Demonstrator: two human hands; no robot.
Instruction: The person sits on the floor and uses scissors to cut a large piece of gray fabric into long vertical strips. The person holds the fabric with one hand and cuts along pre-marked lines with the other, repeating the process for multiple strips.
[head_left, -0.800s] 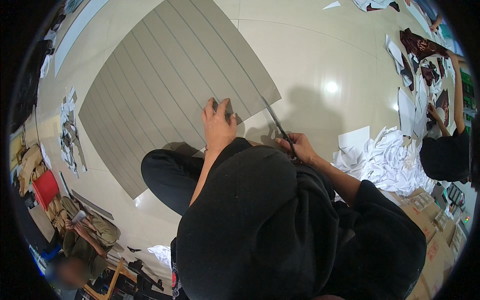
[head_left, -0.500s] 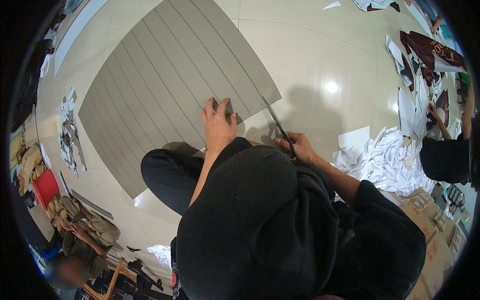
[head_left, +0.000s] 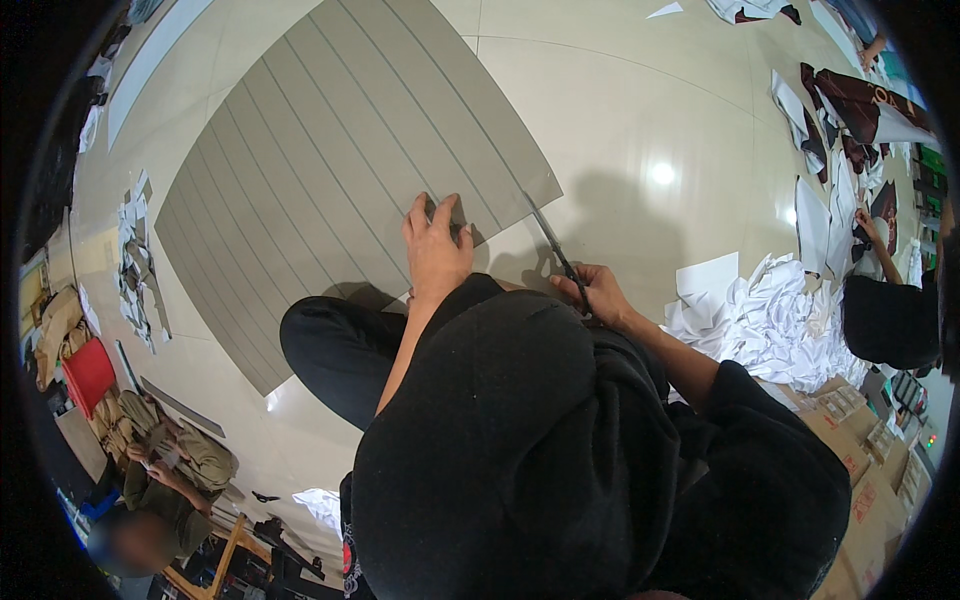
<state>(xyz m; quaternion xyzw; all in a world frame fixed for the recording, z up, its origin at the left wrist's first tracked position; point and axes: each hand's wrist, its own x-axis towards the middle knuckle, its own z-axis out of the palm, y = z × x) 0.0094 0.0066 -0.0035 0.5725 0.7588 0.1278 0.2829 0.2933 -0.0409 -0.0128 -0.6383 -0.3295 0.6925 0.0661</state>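
Observation:
A large grey-beige sheet with dark parallel stripes [head_left: 320,150] lies flat on the floor in front of me. My left hand [head_left: 437,245] presses on its near right part, fingers spread and thumb out to the side. In my right hand [head_left: 598,293] is a pair of scissors [head_left: 553,240], my fingers wrapped round the dark handles. The long metal blades point away from me, and their tips meet the sheet's near right edge by a stripe. My folded leg in black [head_left: 335,355] lies close to the sheet's near edge.
Crumpled white sheets [head_left: 775,320] pile up on the right, above cardboard boxes [head_left: 845,480]. Further right a co-worker's arm [head_left: 880,245] reaches among white and maroon scraps [head_left: 860,105]. Cut strips [head_left: 138,265] lie at the left. Another person [head_left: 165,470] sits at the lower left.
My hands, the scissors and the striped sheet look almost unmoved. The person at the lower left has shifted their hands, and the co-worker on the right has moved slightly.

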